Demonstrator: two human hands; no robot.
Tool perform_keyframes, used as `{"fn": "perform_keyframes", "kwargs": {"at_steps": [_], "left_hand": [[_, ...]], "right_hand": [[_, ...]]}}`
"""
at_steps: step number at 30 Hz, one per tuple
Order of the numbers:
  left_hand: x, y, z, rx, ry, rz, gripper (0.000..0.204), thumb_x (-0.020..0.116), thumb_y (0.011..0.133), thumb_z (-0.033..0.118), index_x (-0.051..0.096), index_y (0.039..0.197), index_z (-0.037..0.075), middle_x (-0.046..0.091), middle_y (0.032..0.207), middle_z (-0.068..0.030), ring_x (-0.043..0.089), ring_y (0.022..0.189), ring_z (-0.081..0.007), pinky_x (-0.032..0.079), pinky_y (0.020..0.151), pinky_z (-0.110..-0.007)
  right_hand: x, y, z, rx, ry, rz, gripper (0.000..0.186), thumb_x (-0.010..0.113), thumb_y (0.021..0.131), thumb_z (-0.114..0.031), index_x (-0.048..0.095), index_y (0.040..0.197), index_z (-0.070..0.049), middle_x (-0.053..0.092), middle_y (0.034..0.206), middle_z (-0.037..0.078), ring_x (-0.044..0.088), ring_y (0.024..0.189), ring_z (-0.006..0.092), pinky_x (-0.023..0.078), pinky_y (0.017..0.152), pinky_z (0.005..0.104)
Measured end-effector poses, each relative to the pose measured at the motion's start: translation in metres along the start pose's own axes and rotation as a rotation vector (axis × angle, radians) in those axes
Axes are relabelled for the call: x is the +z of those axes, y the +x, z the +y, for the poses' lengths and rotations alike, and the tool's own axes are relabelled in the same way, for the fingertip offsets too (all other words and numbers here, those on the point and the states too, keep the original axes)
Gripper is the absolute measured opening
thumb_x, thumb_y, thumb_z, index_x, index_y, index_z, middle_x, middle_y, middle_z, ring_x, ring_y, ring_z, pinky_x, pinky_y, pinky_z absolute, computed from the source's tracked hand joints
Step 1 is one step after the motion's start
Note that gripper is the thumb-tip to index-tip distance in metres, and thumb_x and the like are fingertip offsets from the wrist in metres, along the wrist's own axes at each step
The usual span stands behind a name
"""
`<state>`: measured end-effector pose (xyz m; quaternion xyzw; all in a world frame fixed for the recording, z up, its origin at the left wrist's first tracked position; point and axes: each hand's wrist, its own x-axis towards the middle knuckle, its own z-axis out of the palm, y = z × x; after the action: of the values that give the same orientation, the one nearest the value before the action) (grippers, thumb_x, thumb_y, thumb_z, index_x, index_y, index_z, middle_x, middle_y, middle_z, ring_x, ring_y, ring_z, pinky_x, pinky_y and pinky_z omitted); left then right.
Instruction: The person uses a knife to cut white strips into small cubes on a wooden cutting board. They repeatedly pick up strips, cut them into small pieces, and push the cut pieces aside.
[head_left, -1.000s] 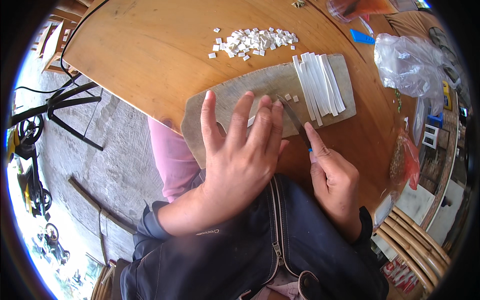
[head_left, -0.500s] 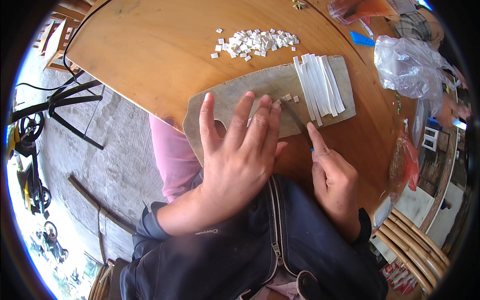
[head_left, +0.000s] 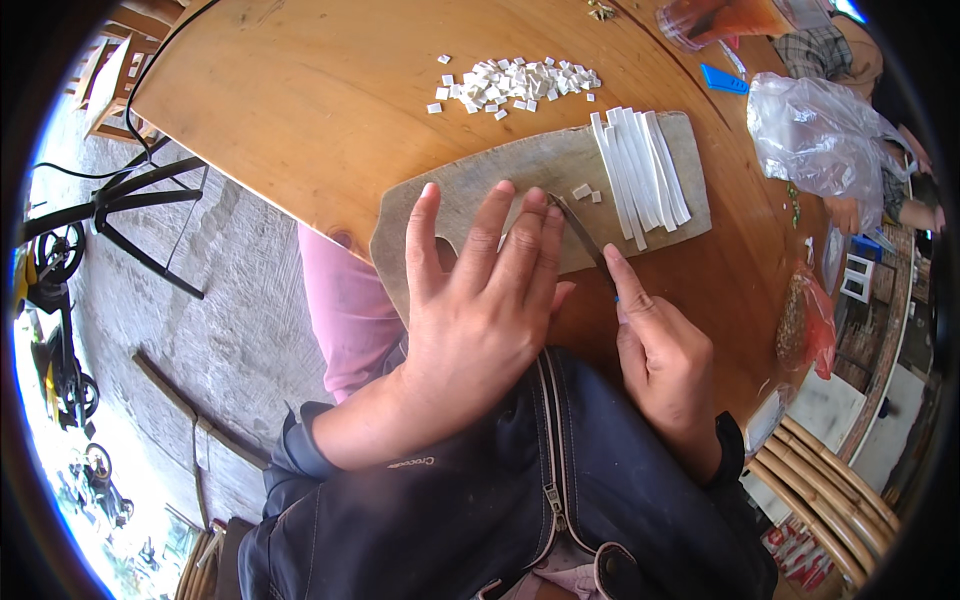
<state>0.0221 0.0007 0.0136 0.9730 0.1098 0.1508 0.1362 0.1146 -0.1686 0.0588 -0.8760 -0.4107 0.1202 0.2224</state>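
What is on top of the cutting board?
White strips lie at the right end of the cutting board, small white pieces left of them, with the knife blade over it. What the left hand covers can't be seen.

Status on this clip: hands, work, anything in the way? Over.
Right hand holds knife; left hand spread, reaching over board. Small white pieces right of knife, long white strips beyond. Possible obstruction: left fingers close beside knife tip.

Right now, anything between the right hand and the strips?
Nothing visible between the right hand and the strips: just table and the board's near edge. The knife it holds points up-left, away from the strips; two cut pieces lie between blade and strips.
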Motion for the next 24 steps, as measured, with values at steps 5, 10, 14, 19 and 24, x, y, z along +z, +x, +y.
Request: {"fn": "perform_keyframes", "kwargs": {"at_steps": [5, 10, 14, 19, 24], "left_hand": [[-0.001, 0.000, 0.001, 0.000, 0.003, -0.004, 0.062, 0.079, 0.081, 0.032, 0.063, 0.137, 0.008, 0.060, 0.140, -0.0055, 0.051, 0.137, -0.0228, 0.024, 0.120, -0.063], [-0.003, -0.003, -0.006, -0.003, -0.111, -0.036, 0.066, 0.078, 0.083, 0.030, 0.059, 0.141, 0.005, 0.057, 0.144, -0.0083, 0.048, 0.142, -0.0251, 0.031, 0.120, -0.055], [-0.004, -0.003, -0.006, 0.019, -0.093, -0.045, 0.067, 0.077, 0.084, 0.030, 0.057, 0.142, 0.003, 0.056, 0.146, -0.0098, 0.047, 0.143, -0.0257, 0.035, 0.118, -0.052], [-0.005, -0.004, -0.004, 0.023, -0.038, -0.057, 0.067, 0.077, 0.083, 0.030, 0.057, 0.142, 0.003, 0.056, 0.146, -0.0099, 0.047, 0.143, -0.0254, 0.034, 0.118, -0.053], [-0.006, -0.004, -0.004, 0.026, -0.042, -0.055, 0.068, 0.077, 0.082, 0.028, 0.058, 0.141, 0.002, 0.056, 0.146, -0.0107, 0.048, 0.143, -0.0262, 0.035, 0.118, -0.053]], "right_hand": [[0.006, 0.001, -0.015, 0.023, -0.193, 0.007, 0.073, 0.064, 0.082, 0.009, 0.057, 0.150, -0.015, 0.050, 0.075, 0.010, 0.058, 0.061, 0.0280, 0.052, 0.061, 0.0421], [0.005, 0.002, 0.003, -0.014, 0.045, 0.033, 0.071, 0.063, 0.084, 0.010, 0.056, 0.150, -0.013, 0.052, 0.073, 0.013, 0.058, 0.062, 0.0284, 0.051, 0.063, 0.0414], [0.000, 0.003, 0.002, 0.019, 0.130, 0.020, 0.070, 0.062, 0.085, 0.011, 0.055, 0.151, -0.012, 0.054, 0.073, 0.014, 0.058, 0.063, 0.0281, 0.051, 0.064, 0.0412], [0.002, 0.000, 0.000, -0.024, 0.086, 0.010, 0.071, 0.062, 0.084, 0.011, 0.055, 0.151, -0.012, 0.052, 0.072, 0.014, 0.058, 0.062, 0.0279, 0.051, 0.064, 0.0415], [0.004, -0.001, 0.000, -0.032, 0.047, 0.003, 0.073, 0.063, 0.082, 0.011, 0.055, 0.151, -0.013, 0.051, 0.072, 0.012, 0.057, 0.061, 0.0276, 0.051, 0.062, 0.0419]]}}
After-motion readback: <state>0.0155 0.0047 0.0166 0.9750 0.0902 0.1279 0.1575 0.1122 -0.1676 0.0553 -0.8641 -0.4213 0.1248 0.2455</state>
